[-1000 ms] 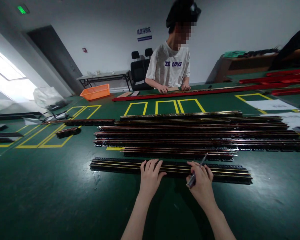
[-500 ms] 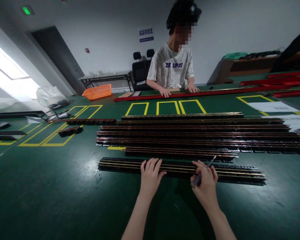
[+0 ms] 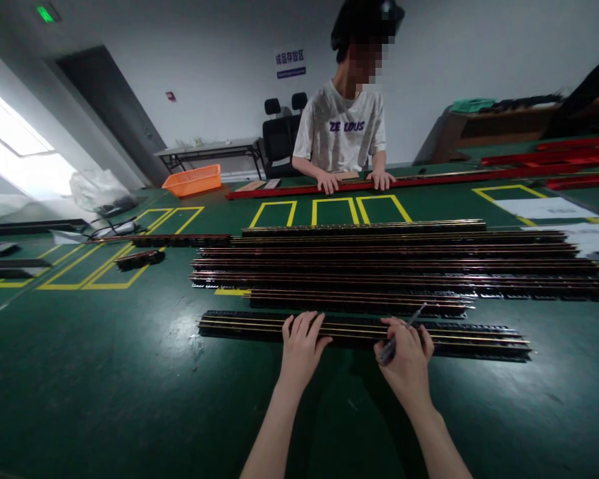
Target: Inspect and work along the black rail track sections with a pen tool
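Nearest to me on the green table lies a long black slotted strip (image 3: 249,325) with thin brass-coloured rods along it. My left hand (image 3: 302,346) rests on the strip left of its middle, fingers spread over the rods and thumb out to the side. To the right, my right hand (image 3: 406,352) is closed around a screwdriver (image 3: 388,350) with a dark handle. Its thin metal shaft sticks up and away between the fingers, so the tip is off the strip. That hand's fingertips touch the strip or hover just over it; I cannot tell which.
Several similar strips with copper-coloured rods (image 3: 329,264) lie just beyond. Across the table a person (image 3: 342,126) has both hands on a long red bar (image 3: 429,179). An orange basket (image 3: 192,181) stands far left. A short strip piece (image 3: 140,259) and white papers (image 3: 544,209) also lie there.
The screwdriver's handle has tipped slightly to the left and down in my right hand. My left hand stays at the same place on the strip. The view has shifted slightly.
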Available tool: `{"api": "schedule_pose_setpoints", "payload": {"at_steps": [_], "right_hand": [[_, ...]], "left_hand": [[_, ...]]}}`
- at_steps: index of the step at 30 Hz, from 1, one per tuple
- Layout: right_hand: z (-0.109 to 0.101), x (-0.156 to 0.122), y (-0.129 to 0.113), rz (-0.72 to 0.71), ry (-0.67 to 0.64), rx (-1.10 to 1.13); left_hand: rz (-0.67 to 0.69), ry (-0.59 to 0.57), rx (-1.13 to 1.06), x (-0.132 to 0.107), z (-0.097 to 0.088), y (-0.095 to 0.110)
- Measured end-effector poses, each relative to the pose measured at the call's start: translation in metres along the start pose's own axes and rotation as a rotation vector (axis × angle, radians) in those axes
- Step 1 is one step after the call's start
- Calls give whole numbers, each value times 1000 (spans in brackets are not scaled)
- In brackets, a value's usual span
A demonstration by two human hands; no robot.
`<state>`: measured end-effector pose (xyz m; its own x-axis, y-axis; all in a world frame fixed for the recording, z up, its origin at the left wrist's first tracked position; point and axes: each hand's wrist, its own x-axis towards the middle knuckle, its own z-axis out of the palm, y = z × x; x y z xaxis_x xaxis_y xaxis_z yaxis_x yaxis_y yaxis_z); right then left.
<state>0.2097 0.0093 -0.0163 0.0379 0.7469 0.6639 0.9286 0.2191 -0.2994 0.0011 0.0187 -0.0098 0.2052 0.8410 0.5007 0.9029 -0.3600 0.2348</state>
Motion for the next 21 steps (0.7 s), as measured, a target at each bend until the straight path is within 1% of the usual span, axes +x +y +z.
{"api": "schedule_pose_setpoints", "payload": {"at_steps": [3, 6, 10, 12, 15, 21], "right_hand": [[0, -2, 7, 26, 55, -42], [-2, -4, 10, 29, 78, -40], [-6, -1, 0, -78, 7, 10], [-6, 1, -7, -44, -29, -3], [-4, 2, -9, 6, -26, -41], [0, -5, 6, 28, 42, -88]], "left_hand": [[5, 3, 1, 0, 0, 0], [-8, -3, 4, -1, 1, 0], [-28, 8, 8, -2, 4, 1], [-32, 11, 8, -2, 5, 1], [-32, 11, 3, -2, 4, 1], [-40, 5, -15, -2, 4, 0]]}}
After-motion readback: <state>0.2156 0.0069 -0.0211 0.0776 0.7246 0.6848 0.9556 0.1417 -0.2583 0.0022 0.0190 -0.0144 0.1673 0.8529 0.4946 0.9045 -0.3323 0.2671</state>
